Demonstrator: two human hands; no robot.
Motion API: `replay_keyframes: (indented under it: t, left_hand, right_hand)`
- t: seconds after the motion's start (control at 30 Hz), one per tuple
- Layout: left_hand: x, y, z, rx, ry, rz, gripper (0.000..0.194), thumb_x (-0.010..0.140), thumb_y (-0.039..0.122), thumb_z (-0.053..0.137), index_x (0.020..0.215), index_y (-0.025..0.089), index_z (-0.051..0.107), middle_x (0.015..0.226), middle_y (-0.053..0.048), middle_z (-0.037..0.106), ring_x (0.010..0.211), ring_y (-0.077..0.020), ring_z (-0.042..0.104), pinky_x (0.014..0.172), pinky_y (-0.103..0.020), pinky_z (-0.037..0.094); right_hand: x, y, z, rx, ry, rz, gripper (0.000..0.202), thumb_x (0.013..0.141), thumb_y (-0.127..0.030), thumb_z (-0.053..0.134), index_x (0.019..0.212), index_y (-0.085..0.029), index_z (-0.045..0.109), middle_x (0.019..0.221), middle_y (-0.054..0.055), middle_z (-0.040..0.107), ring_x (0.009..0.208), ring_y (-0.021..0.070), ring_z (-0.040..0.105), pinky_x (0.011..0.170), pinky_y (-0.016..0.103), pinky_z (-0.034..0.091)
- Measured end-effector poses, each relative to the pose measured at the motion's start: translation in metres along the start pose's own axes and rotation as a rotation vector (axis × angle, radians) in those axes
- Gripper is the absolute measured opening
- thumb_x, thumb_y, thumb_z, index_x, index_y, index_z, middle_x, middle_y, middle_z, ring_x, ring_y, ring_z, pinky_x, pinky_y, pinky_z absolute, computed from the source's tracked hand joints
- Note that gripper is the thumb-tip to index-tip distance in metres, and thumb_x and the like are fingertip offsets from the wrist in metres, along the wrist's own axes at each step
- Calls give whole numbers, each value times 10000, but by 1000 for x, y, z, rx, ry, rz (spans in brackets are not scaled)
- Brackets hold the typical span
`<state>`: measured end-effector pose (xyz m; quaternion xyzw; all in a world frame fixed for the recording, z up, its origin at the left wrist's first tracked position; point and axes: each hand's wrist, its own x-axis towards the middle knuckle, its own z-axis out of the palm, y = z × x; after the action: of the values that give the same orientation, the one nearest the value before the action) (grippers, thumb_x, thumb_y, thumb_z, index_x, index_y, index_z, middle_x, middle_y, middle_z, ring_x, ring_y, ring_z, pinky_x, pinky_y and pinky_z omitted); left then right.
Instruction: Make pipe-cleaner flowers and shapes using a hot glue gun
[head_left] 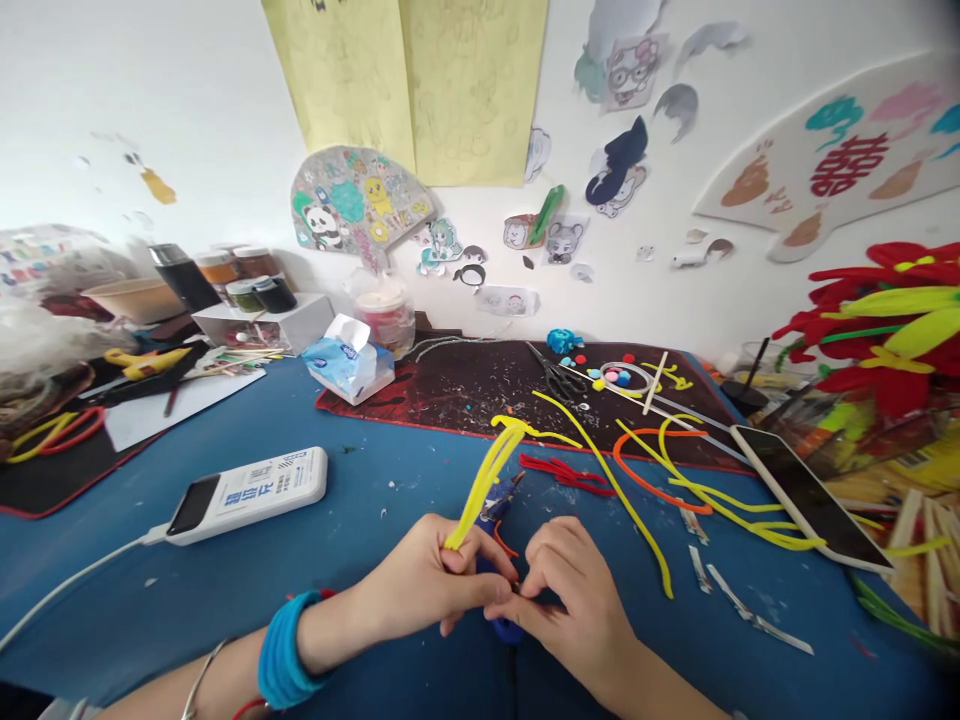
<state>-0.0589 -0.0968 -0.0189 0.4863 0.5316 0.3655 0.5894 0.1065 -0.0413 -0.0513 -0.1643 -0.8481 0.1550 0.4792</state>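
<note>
Yellow stems [485, 480] toward the desk [360, 505]'s near edge.
Left hand [442, 575] grips them; right hand [574, 610] pinches something hidden; likely a twisting step, needing steady fingertips.

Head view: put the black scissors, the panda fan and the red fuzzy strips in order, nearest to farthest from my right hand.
1. Red fuzzy strips: on the blue tabletop, just beyond your right hand.
2. Black scissors: farther back, on the dark mat.
3. Panda fan: farthest, up on the wall, toward your left.
</note>
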Motion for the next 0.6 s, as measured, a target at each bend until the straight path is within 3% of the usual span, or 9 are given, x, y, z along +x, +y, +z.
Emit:
replay_keyframes:
  t: [0.1,0.23,0.3,0.37,0.43,0.53,0.6]
  left_hand:
    - [-1,1,1,-31,-39,7,147,674,205,674,596,130,575,517,44,562,339,-22,413,336,-146,295]
    - [-4,0,7,-161,-158,-40,495,621,186,690,464,166,221,670,17,595,346,2,379,326,-162,252]
    - [-7,1,9,-153,-227,-58,529,631,189,674,477,174,169,671,27,561,357,8,343,339,-171,235]
    - [-9,4,6,-13,-222,18,504,675,203,646,473,169,185,673,21,542,433,-17,377,403,-180,286]
    - [-9,9,-7,258,-75,189,424,742,210,590,474,160,264,719,-7,565,563,-64,449,522,-198,355]
    - [-3,11,-47,702,361,410,211,822,208,463,622,167,515,784,-39,582,682,-123,508,637,-232,375]
    - [4,10,-75,933,565,323,215,823,274,479,641,172,530,679,-24,540,614,-132,471,584,-242,336]
  right_hand:
    - [-1,-1,0,15,-1,-30,380,809,-425,600,559,-174,460,550,-20,463,534,102,444,531,245,325]
    - [-5,-2,0,-24,-63,-104,503,800,-566,516,493,-177,431,503,-22,427,485,94,399,480,241,276]
    - [-5,-3,0,-69,-83,-174,556,799,-619,461,465,-176,422,470,-23,395,466,96,372,470,253,246]
    - [-5,-3,1,-104,-95,-192,608,813,-655,383,447,-171,415,460,-19,380,457,95,355,471,262,225]
    - [-5,-3,1,-120,-148,-137,654,831,-671,294,432,-162,389,465,-12,380,459,91,347,480,265,220]
    - [-5,-3,0,-125,-277,-90,687,860,-658,180,422,-155,344,458,-9,368,457,89,339,487,266,218]
    - [-7,-3,-1,-124,-314,-106,694,872,-643,134,421,-156,334,449,-9,357,448,89,332,482,268,210]
